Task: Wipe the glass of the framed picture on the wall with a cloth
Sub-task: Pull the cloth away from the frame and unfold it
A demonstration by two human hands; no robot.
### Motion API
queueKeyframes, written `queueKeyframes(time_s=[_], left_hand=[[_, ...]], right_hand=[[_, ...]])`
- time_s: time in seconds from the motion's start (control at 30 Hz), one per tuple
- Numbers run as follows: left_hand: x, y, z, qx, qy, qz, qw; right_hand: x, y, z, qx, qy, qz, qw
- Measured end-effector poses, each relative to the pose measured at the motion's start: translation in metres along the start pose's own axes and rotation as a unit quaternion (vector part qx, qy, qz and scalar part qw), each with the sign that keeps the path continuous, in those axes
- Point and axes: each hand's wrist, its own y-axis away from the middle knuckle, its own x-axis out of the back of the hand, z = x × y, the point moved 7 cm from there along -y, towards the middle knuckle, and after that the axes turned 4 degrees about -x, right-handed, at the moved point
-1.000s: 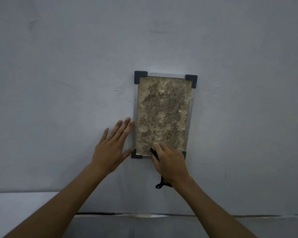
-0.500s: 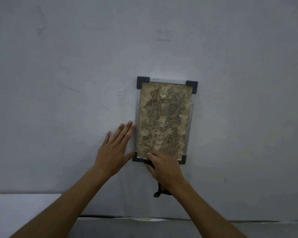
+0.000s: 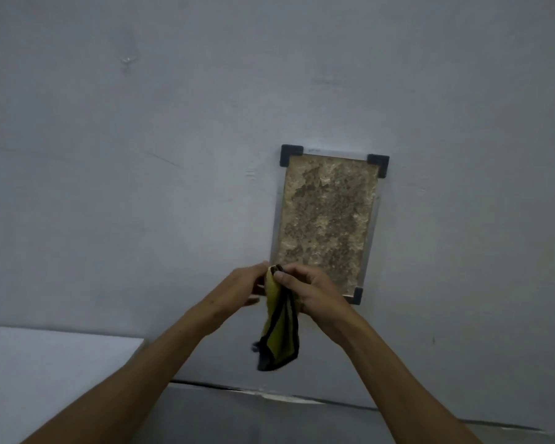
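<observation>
Both hands meet just below the lower left corner of the rectangular glass-fronted picture with dark corner clips [image 3: 326, 219] on the grey wall [image 3: 141, 155]; the left hand [image 3: 242, 286] and right hand [image 3: 311, 291] pinch the top of a yellow, black-edged cloth [image 3: 279, 334], which hangs down between them.

1. Two bare forearms reach in from the bottom edge, with no sleeves in view.
2. The left hand [image 3: 242, 283] and right hand [image 3: 314, 290] wear no gloves, rings or watch.
</observation>
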Motion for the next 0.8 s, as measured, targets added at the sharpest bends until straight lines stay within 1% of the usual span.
queueKeyframes(time_s=[0.03,0.07,0.13,0.27,0.43,0.57,0.63,0.7,0.8], left_hand=[[-0.002,0.006,-0.005,0.044,0.063,-0.017,0.997],[-0.001,0.010,-0.010,0.064,0.101,-0.022,0.993],[0.007,0.020,-0.012,0.074,0.123,-0.016,0.990],[0.023,0.041,-0.013,0.076,0.081,-0.032,0.993],[0.046,0.061,-0.013,0.069,0.055,-0.024,0.996],[0.069,0.069,-0.009,0.037,-0.032,0.020,0.999],[0.084,0.071,-0.009,0.024,-0.084,0.035,0.996],[0.094,0.075,-0.014,0.044,-0.117,0.012,0.992],[0.104,0.084,-0.033,0.116,-0.142,-0.065,0.981]], right_hand=[[-0.003,0.000,0.001,-0.006,-0.006,-0.007,1.000],[-0.006,-0.001,0.001,-0.008,-0.006,-0.009,1.000],[-0.011,-0.002,0.002,-0.003,0.006,-0.005,1.000],[-0.024,-0.004,0.002,0.000,0.036,0.024,0.999],[-0.056,-0.005,0.002,0.013,0.056,-0.002,0.998],[-0.078,-0.010,0.012,-0.018,0.053,-0.004,0.998],[-0.086,-0.013,0.016,-0.026,0.070,0.006,0.997],[-0.093,-0.013,0.015,-0.013,0.116,0.018,0.993],[-0.108,-0.012,0.009,0.027,0.189,0.044,0.981]])
